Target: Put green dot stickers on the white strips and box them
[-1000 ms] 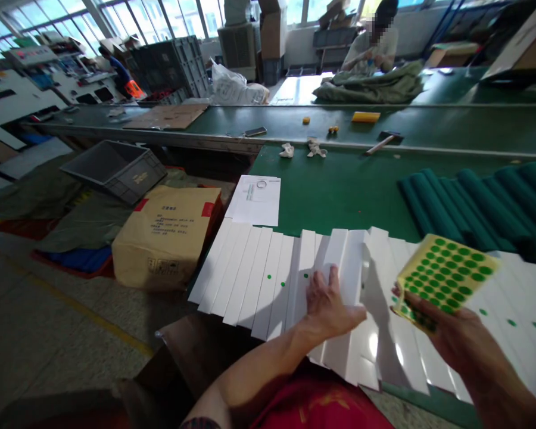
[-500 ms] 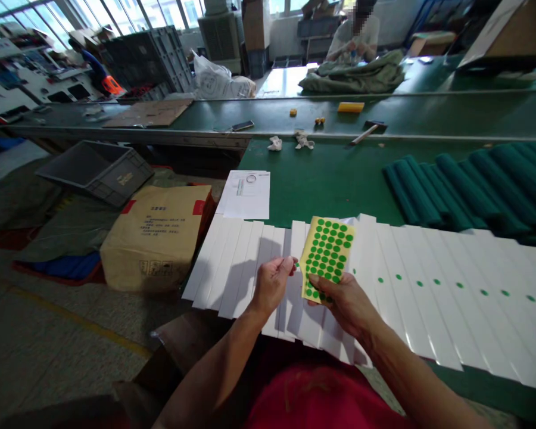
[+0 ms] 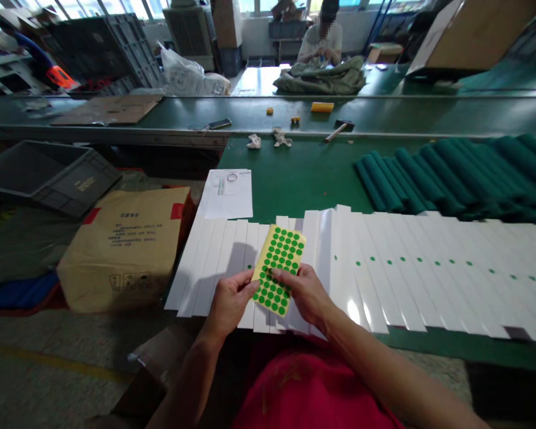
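A yellow-backed sheet of round green stickers is tilted above a row of overlapping white strips. My right hand grips it from the right, thumb across its face. At the sheet's lower left edge, my left hand is closed, thumb and index finger pinching the edge. One green dot shows just beyond the left fingertips and appears to lie on a strip. Further right, several strips each carry a green dot. The sheet and hands hide the strips below them.
A printed paper lies at the strips' left end. Rolled dark green material sits behind them at right. A hammer and crumpled white scraps are farther back. A carton and grey crate stand left.
My left hand has gone from pinching a green sticker beside the sheet to the sheet's lower left edge. The sheet and right hand have shifted left, and the camera view has turned right.
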The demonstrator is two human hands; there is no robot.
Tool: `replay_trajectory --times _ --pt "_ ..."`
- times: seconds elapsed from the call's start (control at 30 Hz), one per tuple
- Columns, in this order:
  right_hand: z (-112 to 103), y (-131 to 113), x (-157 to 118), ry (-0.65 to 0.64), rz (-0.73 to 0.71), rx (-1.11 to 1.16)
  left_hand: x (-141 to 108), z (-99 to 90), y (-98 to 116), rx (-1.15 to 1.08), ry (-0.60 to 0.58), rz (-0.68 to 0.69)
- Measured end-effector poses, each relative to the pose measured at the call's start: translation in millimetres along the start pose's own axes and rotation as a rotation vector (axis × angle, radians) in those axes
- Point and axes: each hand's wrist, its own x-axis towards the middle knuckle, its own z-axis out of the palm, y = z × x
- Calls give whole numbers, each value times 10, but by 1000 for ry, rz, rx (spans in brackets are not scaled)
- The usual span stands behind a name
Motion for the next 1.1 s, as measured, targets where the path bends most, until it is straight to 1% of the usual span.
replay_trajectory --times 0.07,0.13,0.23,0.33,0.43,0.57,0.67,0.73,0.87,0.93,0.97,1.03,1.1 --pt "-20 9 -10 31 -1 42 -10 -52 9 13 -61 -36" --pt "-46 18 -12 85 5 61 -5 -64 8 -5 -86 -67" --pt "-95 19 -10 151 18 86 16 -17 -2 -21 -22 -84" --pt "-145 13 -8 188 32 98 43 58 -11 -45 46 -81" --pt "-160 33 6 192 45 99 66 112 -34 -92 77 -89" --pt "-93 87 33 185 59 120 72 131 -70 -138 105 -67" --pt "-45 84 35 173 96 118 41 92 -72 -145 96 -59" --pt "-62 40 31 147 118 96 1 35 -78 -101 65 -76" --pt "-209 -73 56 87 146 43 -101 -114 -153 41 -32 -106" --pt "-271 -79 89 74 189 28 -141 -180 -198 74 -68 -121" --pt "-284 -62 107 80 204 24 -153 -205 -211 92 -66 -125" --pt "-263 3 144 119 203 21 -157 -232 -211 178 4 -110" --pt "-197 81 178 148 174 22 -136 -222 -176 293 124 -65"
